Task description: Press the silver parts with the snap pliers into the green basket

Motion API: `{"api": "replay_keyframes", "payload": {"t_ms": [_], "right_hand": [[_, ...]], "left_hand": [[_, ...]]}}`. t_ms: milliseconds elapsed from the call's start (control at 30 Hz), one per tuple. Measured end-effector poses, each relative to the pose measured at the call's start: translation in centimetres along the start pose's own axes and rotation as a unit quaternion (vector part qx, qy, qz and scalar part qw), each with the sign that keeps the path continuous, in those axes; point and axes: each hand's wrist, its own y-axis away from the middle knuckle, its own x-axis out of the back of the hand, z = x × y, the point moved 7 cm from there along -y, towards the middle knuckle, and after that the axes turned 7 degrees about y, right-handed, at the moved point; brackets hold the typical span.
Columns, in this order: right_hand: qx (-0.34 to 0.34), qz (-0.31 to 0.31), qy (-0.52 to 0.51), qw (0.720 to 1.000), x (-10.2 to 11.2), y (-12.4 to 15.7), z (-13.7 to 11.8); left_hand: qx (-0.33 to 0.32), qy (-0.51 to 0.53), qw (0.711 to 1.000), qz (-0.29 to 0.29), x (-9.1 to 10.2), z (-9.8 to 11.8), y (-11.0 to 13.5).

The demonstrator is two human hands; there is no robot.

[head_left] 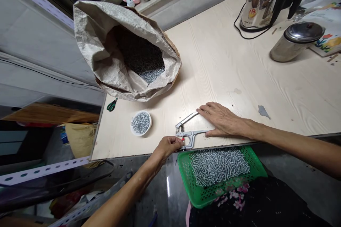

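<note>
While the right hand (223, 120) spans a grey hand press (194, 136) just below the centre of the frame, the left hand (168, 147) works at its nose by the table (213, 60) edge; the step in hand looks like the setting of a small part at the red piece (183, 139); a press of the lever would call for the left fingertips to be clear. The right fingers lie on the upper lever (187, 119), thumb near the lower handle, the grip spread and the handles wide apart; the left thumb and forefinger meet beside the red piece, though what they pinch, if anything, one cannot tell. Metal pieces fill a white bowl (138, 134), left of centre, and a green basket (198, 198), lower right; an open sack (87, 35) stands upper left.
</note>
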Motion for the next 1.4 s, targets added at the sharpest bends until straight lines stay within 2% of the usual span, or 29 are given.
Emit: {"api": "replay_keyframes", "payload": {"t_ms": [367,467,600,700,933,1200,1400], "right_hand": [[-0.022,-0.006,0.025,0.999,0.2,-0.2,0.5],[-0.045,-0.015,0.060,0.997,-0.2,-1.5,1.6],[-0.021,-0.011,0.102,0.994,-1.2,-4.1,2.6],[-0.012,0.002,0.117,0.993,-1.5,-5.0,2.8],[-0.004,0.008,0.045,0.999,-0.4,-3.2,2.4],[-0.015,0.009,0.015,1.000,-0.5,-2.7,2.5],[0.022,-0.006,-0.028,0.999,0.1,-1.3,1.1]], "left_hand": [[0.009,0.006,1.000,0.011,0.0,-0.1,0.1],[-0.004,-0.004,1.000,0.011,0.2,-0.3,0.0],[-0.020,-0.007,1.000,0.002,0.3,-0.2,0.2],[-0.024,0.005,1.000,-0.003,0.2,-0.1,0.3],[-0.011,0.018,1.000,0.007,0.2,-0.3,0.1],[-0.014,0.019,1.000,0.012,0.3,-0.3,0.3],[-0.017,0.033,0.999,0.028,0.3,-0.5,0.4]]}}
